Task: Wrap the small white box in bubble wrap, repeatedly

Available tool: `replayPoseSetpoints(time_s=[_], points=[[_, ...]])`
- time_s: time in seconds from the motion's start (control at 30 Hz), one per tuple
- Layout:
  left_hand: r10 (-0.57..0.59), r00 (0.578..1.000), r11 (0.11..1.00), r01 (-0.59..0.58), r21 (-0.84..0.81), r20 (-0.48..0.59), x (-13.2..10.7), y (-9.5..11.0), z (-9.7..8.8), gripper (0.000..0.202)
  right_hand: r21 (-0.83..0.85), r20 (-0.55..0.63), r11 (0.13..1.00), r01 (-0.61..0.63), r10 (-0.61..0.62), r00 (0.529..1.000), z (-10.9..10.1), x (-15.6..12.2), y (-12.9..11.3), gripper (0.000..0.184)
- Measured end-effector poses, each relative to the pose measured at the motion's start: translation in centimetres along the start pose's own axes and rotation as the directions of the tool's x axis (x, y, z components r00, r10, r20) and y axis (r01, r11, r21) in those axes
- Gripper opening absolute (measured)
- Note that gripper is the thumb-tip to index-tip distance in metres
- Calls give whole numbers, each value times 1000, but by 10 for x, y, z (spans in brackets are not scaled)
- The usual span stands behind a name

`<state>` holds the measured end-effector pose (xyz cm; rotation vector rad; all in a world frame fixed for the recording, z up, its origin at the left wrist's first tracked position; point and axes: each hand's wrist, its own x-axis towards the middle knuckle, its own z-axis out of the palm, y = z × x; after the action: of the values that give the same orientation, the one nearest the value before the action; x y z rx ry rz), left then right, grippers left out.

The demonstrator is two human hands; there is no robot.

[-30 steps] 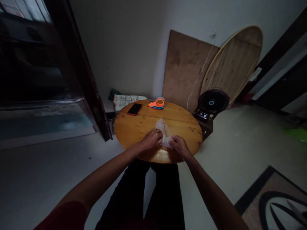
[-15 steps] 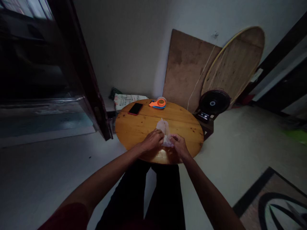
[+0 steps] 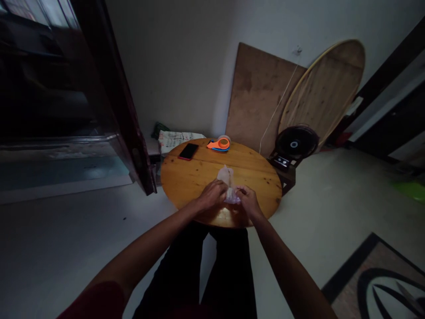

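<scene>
Both hands meet over the near half of a round wooden tabletop (image 3: 186,177), at about 6 o'clock from its centre. The left hand (image 3: 212,195) lies knuckles up with its fingers curled down onto the near left edge of a translucent whitish wrapper (image 3: 226,176). The right hand (image 3: 248,201) pinches the wrapper's near right edge, fingers drawn in tight on the crumpled film. The two hands almost touch, and the wrapper's bunched lower part sits between them. Its free end rises in a soft peak toward 12 o'clock, just past the fingertips and close to the tabletop's middle. What the wrapper contains, if anything, cannot be told in the dim light.

At about 11 o'clock on the tabletop lies a dark phone (image 3: 188,151) with a red rim, flat and well apart from the hands. At 12 o'clock, near the far edge, sits an orange tape dispenser (image 3: 219,144). Past the tabletop at 2 o'clock a small black fan (image 3: 295,142) stands on the floor. Behind it a brown board (image 3: 259,93) and a round wooden panel (image 3: 327,88) lean on the wall. A printed sack (image 3: 174,138) lies on the floor at 11 o'clock, beyond the phone.
</scene>
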<state>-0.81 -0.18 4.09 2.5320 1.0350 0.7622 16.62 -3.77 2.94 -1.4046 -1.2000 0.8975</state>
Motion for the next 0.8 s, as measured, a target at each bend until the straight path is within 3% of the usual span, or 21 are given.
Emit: replayPoseSetpoints(time_s=[0.1, 0.2, 0.33, 0.43, 0.5, 0.6, 0.7, 0.73, 0.8], points=[[-76, 985, 995, 65, -77, -154, -8, 1, 5, 37, -39, 11, 999, -19, 19, 1000, -9, -2, 6, 34], [-170, 957, 984, 151, -97, -235, -14, 2, 7, 63, -88, 40, 996, -18, 22, 999, -15, -1, 13, 32], [-375, 889, 921, 325, -214, -264, -23, -15, 6, 54, -292, 20, 954, 70, -68, 998, -20, 0, 19, 34], [-452, 840, 891, 412, -190, -301, -36, -38, -1, 52, -542, -47, 817, 199, -266, 963, -23, -4, 12, 36], [-431, 833, 898, 435, -72, -346, -45, -47, -9, 54, -646, 16, 692, 323, -410, 912, -21, -9, -1, 35], [-318, 881, 907, 390, 158, -350, -51, -40, -22, 57, -686, 255, 516, 513, -490, 833, -10, -17, -28, 31], [-75, 975, 955, 131, 268, -208, -42, -20, -32, 69, -702, 460, 379, 603, -405, 790, 5, -18, -49, 35], [0, 992, 966, 34, 258, -129, -36, -14, -34, 71, -724, 490, 347, 596, -349, 799, 8, -16, -53, 37], [43, 999, 971, -40, 235, -7, -24, -7, -36, 73, -781, 497, 296, 550, -239, 834, 13, -12, -55, 41]])
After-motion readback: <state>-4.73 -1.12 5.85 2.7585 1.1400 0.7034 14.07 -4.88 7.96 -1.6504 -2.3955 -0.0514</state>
